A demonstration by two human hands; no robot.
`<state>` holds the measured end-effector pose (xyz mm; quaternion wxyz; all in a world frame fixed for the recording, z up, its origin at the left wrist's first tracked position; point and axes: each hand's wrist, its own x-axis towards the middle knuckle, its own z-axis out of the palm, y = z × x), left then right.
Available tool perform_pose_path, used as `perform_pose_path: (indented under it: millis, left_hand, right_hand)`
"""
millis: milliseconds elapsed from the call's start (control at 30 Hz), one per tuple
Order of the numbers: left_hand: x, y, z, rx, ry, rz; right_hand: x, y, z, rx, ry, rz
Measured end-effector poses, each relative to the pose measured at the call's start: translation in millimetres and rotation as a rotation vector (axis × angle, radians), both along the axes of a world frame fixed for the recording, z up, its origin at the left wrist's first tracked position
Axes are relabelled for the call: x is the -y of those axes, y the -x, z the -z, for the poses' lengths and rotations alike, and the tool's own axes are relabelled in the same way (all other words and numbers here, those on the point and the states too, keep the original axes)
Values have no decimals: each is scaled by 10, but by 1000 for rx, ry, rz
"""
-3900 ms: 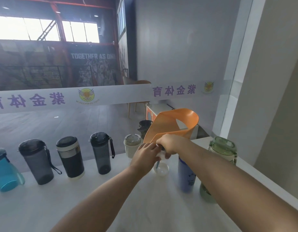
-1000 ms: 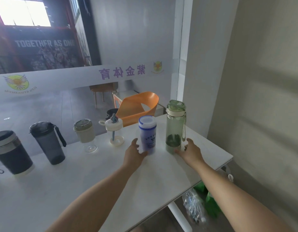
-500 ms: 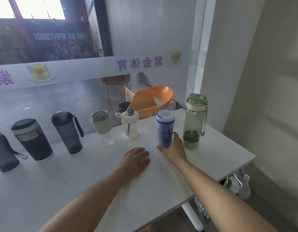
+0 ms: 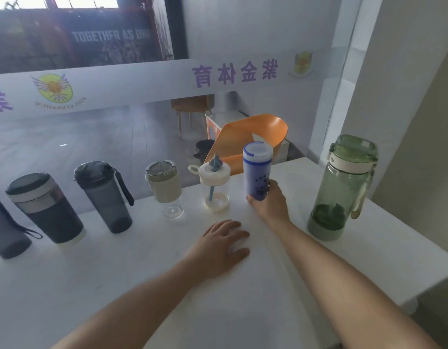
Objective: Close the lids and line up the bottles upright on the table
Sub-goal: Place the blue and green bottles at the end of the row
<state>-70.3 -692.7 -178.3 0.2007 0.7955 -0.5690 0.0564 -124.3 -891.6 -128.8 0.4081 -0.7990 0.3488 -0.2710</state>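
Bottles stand upright in a row along the far side of the white table [image 4: 243, 298]. My right hand [image 4: 269, 204] grips the base of the blue bottle [image 4: 257, 171] with a white lid, right of the clear straw cup [image 4: 214, 188]. A big green bottle [image 4: 340, 187] stands apart, farther right and nearer to me. Left of the straw cup come a cream cup [image 4: 165, 188], a grey strap bottle [image 4: 105, 195] and a dark tumbler [image 4: 45, 207]. My left hand [image 4: 224, 244] rests flat on the table, holding nothing.
Another dark bottle [image 4: 3, 230] is cut off at the left edge. Behind the table a glass wall with a printed band shows an orange chair [image 4: 253, 139] beyond it. The table's right edge drops off just past the green bottle.
My right hand has pushed the blue bottle back and left, closer to the straw cup. My left hand let go of it a second ago and now lies flat on the table.
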Motion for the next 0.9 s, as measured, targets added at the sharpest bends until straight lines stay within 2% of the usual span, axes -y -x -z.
perform_pose_path:
  millis: [367, 500, 800, 900]
  left_hand:
    - [0, 3, -12, 1, -17, -19]
    - [-6, 7, -30, 7, -42, -15]
    - [6, 196, -99, 23, -28, -100]
    - [76, 407, -172, 19, -104, -108]
  right_hand:
    - [122, -253, 111, -22, 27, -16]
    - [84, -164, 38, -110, 24, -24]
    - [-264, 806, 88, -220, 61, -70]
    - [-272, 1243, 76, -210, 43, -52]
